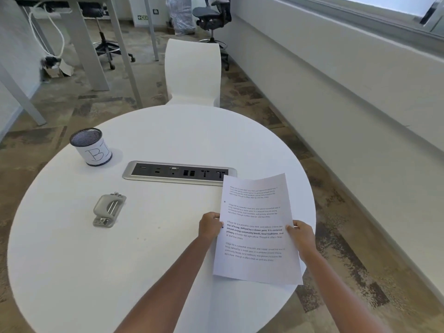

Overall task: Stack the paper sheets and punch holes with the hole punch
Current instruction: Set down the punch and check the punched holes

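At lower right of the frame I have the printed paper sheets (255, 230) pinched between my left hand (210, 225) and right hand (301, 236), each closed on a side edge, while the hole punch (109, 210) lies untouched on the round white table (168, 138), well apart at left.

Both hands, left hand (210, 225) and right hand (301, 235), grip the paper sheets (255, 229) over the table (168, 248).
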`<state>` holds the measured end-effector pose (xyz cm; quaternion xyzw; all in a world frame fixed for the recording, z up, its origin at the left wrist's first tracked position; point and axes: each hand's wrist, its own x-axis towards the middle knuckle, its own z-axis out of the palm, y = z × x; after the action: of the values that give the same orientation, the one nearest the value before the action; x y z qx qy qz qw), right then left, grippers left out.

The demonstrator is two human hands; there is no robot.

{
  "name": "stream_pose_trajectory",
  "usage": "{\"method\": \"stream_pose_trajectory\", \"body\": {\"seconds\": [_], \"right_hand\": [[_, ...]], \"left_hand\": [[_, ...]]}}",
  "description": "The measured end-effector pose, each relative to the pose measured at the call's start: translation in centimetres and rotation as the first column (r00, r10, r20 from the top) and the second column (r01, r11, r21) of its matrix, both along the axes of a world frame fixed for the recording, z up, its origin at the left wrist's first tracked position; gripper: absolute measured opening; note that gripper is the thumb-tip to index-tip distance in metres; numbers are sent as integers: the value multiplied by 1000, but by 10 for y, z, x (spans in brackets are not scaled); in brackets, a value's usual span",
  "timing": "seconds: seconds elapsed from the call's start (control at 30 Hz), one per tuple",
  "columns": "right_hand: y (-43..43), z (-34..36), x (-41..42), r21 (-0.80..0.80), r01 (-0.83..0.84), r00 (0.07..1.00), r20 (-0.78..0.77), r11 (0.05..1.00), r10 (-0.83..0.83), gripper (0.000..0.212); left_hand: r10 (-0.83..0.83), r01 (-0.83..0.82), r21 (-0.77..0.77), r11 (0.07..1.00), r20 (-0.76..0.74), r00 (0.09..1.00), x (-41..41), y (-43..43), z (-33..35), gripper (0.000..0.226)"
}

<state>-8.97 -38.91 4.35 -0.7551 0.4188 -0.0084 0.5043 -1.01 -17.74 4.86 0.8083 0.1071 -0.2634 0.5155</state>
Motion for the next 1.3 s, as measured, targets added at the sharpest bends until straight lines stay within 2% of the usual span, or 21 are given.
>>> {"method": "stream_pose_trajectory", "body": {"seconds": [0.1,0.2,0.33,0.57,1.1,1.3], "right_hand": [[-5,-4,-3,-11,4,999,-46,1000,-5,24],[-8,-7,-9,-52,-24,995,-103,998,18,26],[-7,-6,-13,-117,-59,992,-114,991,46,29],[-4,-8,-22,-216,-146,982,-147,965,116,43],[1,-15,-32,-353,-253,956,-235,901,177,35],[16,-14,-36,-457,-244,970,-114,855,216,31]], "left_hand": [[-18,17,64,998,8,1000,-4,-6,-2,34],[-65,57,152,987,50,997,-9,-8,-4,47],[-212,174,258,950,125,969,-14,-10,-6,60],[-330,273,355,894,112,937,-18,-5,-7,51],[-485,345,557,756,121,866,-36,5,-7,50],[-458,276,573,772,199,866,-40,22,-9,44]]}}
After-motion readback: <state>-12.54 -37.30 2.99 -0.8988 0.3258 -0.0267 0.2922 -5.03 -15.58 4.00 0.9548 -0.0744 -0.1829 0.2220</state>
